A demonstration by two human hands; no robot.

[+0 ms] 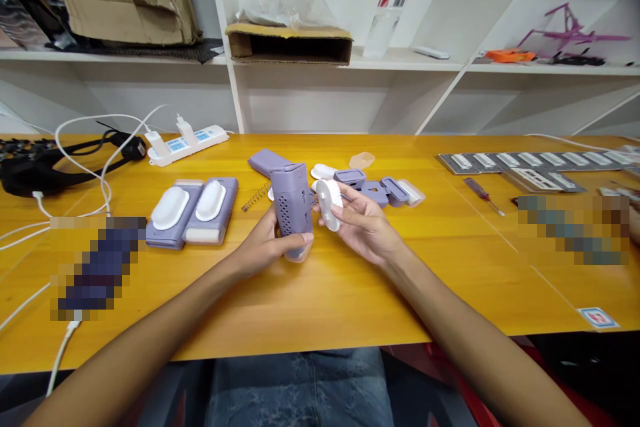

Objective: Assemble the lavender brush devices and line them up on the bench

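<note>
My left hand (270, 240) is wrapped round a purple plastic housing (291, 197) with rows of round holes, held upright above the table. A clear cap sits at its lower end. Just to its right, my right hand (367, 223) pinches a white oval plastic part (329, 203) between thumb and fingers, apart from the housing's side as far as I can see. Behind the hands lie a purple cover (269, 161), a coil spring (256, 197) and several small purple parts (373, 192). To the left, two purple units (211, 210) with white oval tops lie side by side.
A white power strip (189, 145) with plugs and loose cables is at the back left, near a black headset (65, 163). A blurred phone (105, 263) lies left. To the right are a screwdriver (484, 196) and a long grey rail (535, 160). Shelves (320, 100) stand behind.
</note>
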